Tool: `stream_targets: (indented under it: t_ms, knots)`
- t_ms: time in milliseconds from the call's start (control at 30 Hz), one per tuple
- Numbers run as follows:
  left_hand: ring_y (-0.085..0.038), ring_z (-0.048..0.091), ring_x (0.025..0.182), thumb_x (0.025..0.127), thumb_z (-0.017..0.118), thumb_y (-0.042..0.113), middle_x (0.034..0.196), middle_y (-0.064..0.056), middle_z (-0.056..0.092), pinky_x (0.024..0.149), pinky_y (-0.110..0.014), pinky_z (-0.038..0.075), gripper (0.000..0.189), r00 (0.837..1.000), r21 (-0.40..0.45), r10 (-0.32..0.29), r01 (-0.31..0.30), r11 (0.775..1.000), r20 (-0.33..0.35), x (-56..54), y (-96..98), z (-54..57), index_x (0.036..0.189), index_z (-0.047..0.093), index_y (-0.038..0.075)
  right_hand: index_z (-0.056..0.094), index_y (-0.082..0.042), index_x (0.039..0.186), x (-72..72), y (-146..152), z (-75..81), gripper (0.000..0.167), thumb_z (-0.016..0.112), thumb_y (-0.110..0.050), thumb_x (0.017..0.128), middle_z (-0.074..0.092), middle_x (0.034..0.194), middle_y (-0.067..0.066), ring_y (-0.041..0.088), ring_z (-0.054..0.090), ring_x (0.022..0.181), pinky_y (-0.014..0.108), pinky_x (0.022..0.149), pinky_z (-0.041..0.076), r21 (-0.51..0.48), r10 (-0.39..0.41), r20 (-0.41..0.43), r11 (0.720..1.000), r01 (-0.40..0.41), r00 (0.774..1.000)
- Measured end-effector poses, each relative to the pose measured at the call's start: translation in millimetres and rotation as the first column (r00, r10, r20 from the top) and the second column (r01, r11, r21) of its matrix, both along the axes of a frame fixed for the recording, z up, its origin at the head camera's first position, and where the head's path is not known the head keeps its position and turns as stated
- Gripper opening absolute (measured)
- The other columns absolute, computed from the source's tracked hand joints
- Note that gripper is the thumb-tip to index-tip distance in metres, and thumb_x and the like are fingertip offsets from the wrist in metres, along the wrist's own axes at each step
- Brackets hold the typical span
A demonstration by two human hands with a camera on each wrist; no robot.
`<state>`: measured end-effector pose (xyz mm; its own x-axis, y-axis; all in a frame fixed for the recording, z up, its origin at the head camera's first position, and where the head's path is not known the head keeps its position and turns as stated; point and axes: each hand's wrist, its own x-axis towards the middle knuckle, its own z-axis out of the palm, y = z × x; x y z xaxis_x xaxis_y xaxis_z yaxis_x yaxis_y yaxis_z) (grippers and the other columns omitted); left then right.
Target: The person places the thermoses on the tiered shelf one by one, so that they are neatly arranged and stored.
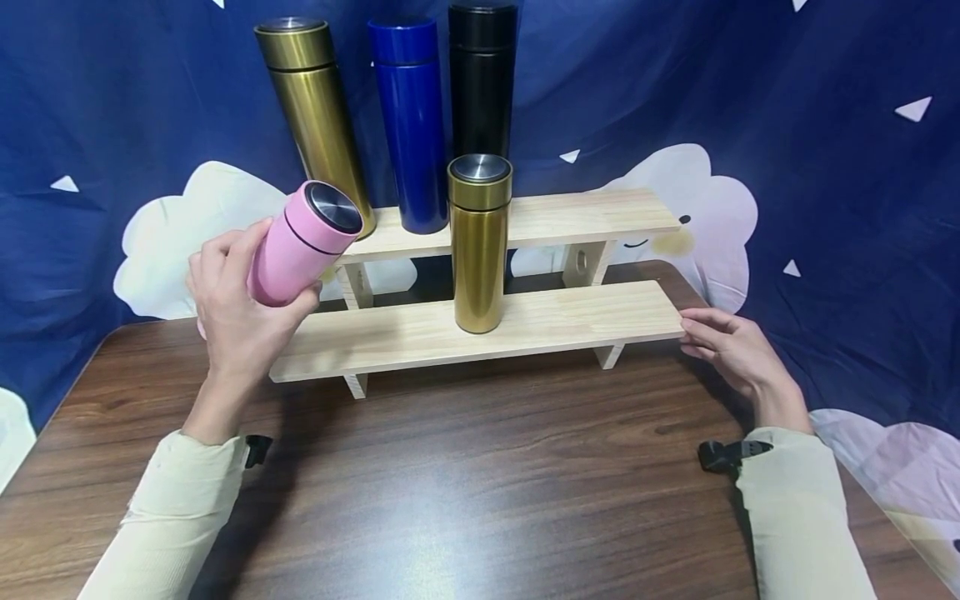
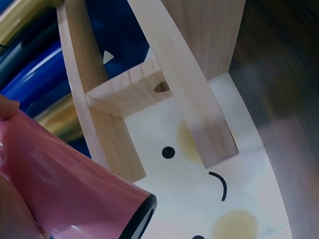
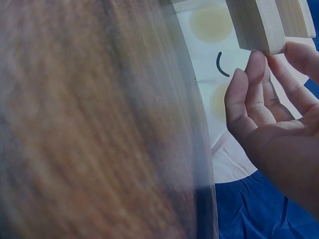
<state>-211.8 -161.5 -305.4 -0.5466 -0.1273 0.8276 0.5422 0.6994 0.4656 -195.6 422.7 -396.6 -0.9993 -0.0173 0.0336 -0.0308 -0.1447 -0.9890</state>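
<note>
My left hand (image 1: 243, 304) grips a small pink thermos flask (image 1: 296, 250), fingers on one side and thumb on the other. The flask is tilted, its dark shiny lid pointing up and right, in front of the left end of a two-tier wooden shelf (image 1: 600, 308). In the left wrist view, the pink flask (image 2: 75, 174) crosses the lower left. At the lower tier's right end, my right hand (image 1: 738, 354) holds the board's edge with its fingertips. The right wrist view shows those fingers (image 3: 256, 67) around the board end (image 3: 269, 30). A short gold flask (image 1: 480, 267) stands upright on the lower tier.
Along the back, a tall gold flask (image 1: 318, 117), a blue one (image 1: 411, 125) and a black one (image 1: 482, 100) stand toward the left and middle of the shelf. The brown wooden table (image 1: 487, 475) extends in front. Behind hangs a dark blue cloth (image 1: 825, 208) with cloud prints.
</note>
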Motion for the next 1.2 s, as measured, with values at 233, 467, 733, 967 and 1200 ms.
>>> stream_targets:
  t_ms: [233, 467, 733, 967, 1200]
  knots:
    - [-0.039, 0.045, 0.114, 0.067, 0.083, 0.018, 0.121, -0.022, 0.057, 0.096, -0.043, 0.026, 0.071, 0.999, -0.063, -0.038, 0.039, 0.997, 0.015, -1.1, 4.0, -0.7, 0.136, 0.064, 0.017, 0.076, -0.012, 0.102, 0.3, 1.0, -0.4, 0.017, 0.065, 0.000, 0.097, 0.073, 0.093, 0.001, 0.013, 0.069, 0.083, 0.025, 0.077, 0.057, 0.005, 0.000, 0.003, 1.000, 0.000, 1.000]
    - [-0.034, 0.046, 0.115, 0.062, 0.088, 0.011, 0.120, -0.019, 0.060, 0.097, -0.043, 0.027, 0.073, 0.998, 0.004, -0.048, 0.048, 0.999, 0.044, -3.8, 13.9, -0.6, 0.132, 0.068, 0.016, 0.076, -0.011, 0.102, 1.5, 1.7, -0.8, 0.018, 0.065, 0.001, 0.096, 0.074, 0.093, 0.001, 0.013, 0.069, 0.082, 0.026, 0.077, 0.058, 0.002, 0.002, 0.001, 1.000, -0.002, 1.000]
    - [-0.032, 0.046, 0.116, 0.064, 0.088, 0.012, 0.125, -0.016, 0.060, 0.092, -0.043, 0.031, 0.072, 0.995, 0.030, -0.073, 0.072, 0.997, 0.061, -5.4, 28.6, 1.4, 0.132, 0.067, 0.018, 0.076, -0.011, 0.103, 2.5, 2.5, -2.1, 0.018, 0.064, 0.001, 0.097, 0.073, 0.093, 0.001, 0.012, 0.069, 0.082, 0.026, 0.077, 0.057, 0.005, 0.007, -0.001, 1.000, -0.007, 1.000]
    - [-0.030, 0.045, 0.115, 0.067, 0.088, 0.014, 0.126, -0.014, 0.060, 0.094, -0.043, 0.030, 0.071, 0.993, 0.041, -0.093, 0.090, 0.995, 0.078, -5.5, 37.8, 1.0, 0.135, 0.066, 0.021, 0.075, -0.012, 0.103, 1.4, 1.9, -1.1, 0.018, 0.064, 0.001, 0.097, 0.073, 0.094, 0.001, 0.013, 0.069, 0.083, 0.026, 0.078, 0.057, 0.017, 0.010, 0.004, 1.000, -0.010, 1.000]
    - [-0.029, 0.045, 0.116, 0.066, 0.090, 0.014, 0.126, -0.013, 0.059, 0.096, -0.043, 0.029, 0.075, 0.990, 0.054, -0.113, 0.109, 0.993, 0.086, -8.2, 45.1, 0.7, 0.136, 0.065, 0.022, 0.076, -0.011, 0.103, -0.2, 0.7, 0.0, 0.018, 0.064, 0.002, 0.097, 0.073, 0.094, 0.001, 0.013, 0.069, 0.084, 0.026, 0.078, 0.057, 0.002, 0.014, -0.002, 1.000, -0.014, 1.000]
